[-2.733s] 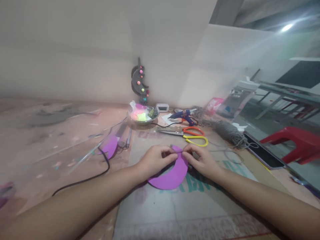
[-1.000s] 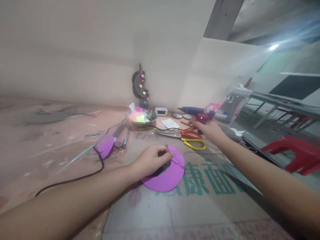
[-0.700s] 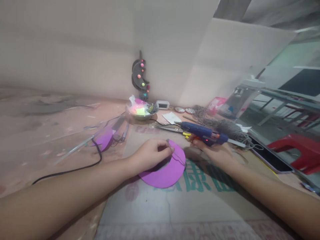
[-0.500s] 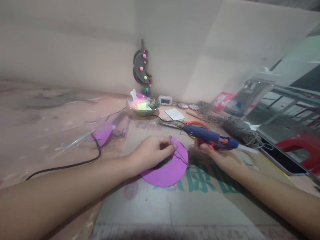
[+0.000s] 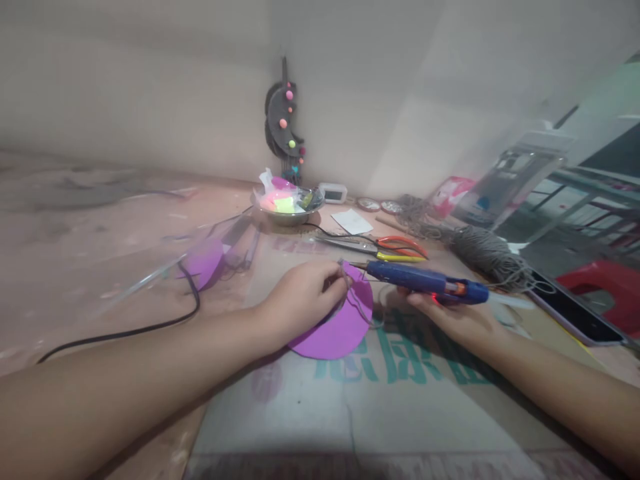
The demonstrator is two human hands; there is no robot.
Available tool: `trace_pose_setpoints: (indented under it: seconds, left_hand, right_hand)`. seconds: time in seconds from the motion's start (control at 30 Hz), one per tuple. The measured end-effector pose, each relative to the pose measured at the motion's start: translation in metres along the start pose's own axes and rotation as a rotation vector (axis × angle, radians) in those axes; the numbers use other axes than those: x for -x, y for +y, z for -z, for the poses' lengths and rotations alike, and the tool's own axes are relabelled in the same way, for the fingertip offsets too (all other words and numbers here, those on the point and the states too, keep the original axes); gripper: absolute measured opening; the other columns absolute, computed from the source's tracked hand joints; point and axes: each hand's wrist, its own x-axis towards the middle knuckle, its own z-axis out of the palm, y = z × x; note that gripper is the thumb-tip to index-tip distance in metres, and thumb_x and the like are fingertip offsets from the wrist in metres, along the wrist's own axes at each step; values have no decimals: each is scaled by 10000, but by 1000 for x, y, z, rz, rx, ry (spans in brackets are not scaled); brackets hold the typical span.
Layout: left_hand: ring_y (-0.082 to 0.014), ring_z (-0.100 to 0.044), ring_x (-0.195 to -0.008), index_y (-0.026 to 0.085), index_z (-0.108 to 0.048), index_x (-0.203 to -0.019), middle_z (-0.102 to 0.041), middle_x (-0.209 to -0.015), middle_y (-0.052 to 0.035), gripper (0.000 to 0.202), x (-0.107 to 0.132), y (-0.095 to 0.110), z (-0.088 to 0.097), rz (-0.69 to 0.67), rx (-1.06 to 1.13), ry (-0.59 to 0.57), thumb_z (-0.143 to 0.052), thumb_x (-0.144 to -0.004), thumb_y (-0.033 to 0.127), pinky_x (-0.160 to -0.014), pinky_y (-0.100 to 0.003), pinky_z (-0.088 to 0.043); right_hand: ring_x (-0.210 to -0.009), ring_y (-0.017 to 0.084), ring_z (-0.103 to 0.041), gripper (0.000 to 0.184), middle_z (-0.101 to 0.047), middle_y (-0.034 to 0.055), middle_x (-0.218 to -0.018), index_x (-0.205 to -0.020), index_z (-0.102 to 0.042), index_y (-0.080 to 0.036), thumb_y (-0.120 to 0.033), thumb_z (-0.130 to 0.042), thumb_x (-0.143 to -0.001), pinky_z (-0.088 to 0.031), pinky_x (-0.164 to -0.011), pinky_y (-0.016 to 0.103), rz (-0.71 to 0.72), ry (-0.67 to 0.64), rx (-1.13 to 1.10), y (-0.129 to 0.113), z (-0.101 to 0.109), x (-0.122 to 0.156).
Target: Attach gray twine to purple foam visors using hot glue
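Note:
My left hand (image 5: 313,293) is closed on a purple crescent-shaped piece (image 5: 335,337), thumb and finger pinching near its upper tip. A thin grey yarn strand (image 5: 356,303) runs over the purple surface from that tip and loops off its right edge. My right hand (image 5: 450,317) is wrapped round a blue glue gun (image 5: 410,275) with a red light glowing on it and a whitish glue stick out of its back. The gun's nozzle points left and is at the upper tip of the purple piece, close to my left fingertips; whether it touches is unclear.
Behind the gun lie orange-and-yellow-handled scissors (image 5: 400,250). Farther back stand a metal bowl (image 5: 287,217) of colourful bits and a small white digital device (image 5: 333,193). A grey yarn skein (image 5: 487,257) and a phone (image 5: 575,310) lie right. A black cable (image 5: 150,328) crosses the left.
The glue gun has moved down off the scissors, and its nozzle has come to the upper tip of the purple piece. My left hand keeps its pinch; the view has shifted slightly.

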Motion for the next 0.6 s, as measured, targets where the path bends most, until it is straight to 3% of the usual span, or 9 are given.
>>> trace_pose_setpoints:
  seconds: [0.2,0.4,0.6]
  left_hand:
    - [-183,-556,-750,191,-525,-745,-605,-773,-16,236,2,-1,-2,10,-28,15,-424,-932,294,-646,-298,-371]
    - [-180,-589,-776,184,-589,-800,-658,-822,-23,188,1,0,-1,4,38,9,-460,-909,267,-671,-293,-401]
    - [-163,-594,-719,181,-660,-808,-683,-783,-18,227,3,4,0,-16,40,-58,-513,-904,325,-637,-275,-395]
  right_hand:
    - [-689,229,-648,210,-672,10,-711,-729,-571,-272,-470,-581,-802,-567,-651,372,-11,-46,-22,-4,-2,-4]
    - [-785,238,-668,216,-696,15,-790,-765,-588,-265,-477,-568,-805,-574,-745,374,-26,-22,3,-6,-3,-5]
    - [-812,261,-696,179,-721,23,-809,-791,-620,-267,-441,-577,-808,-573,-795,404,-216,70,-93,-16,-5,-8]
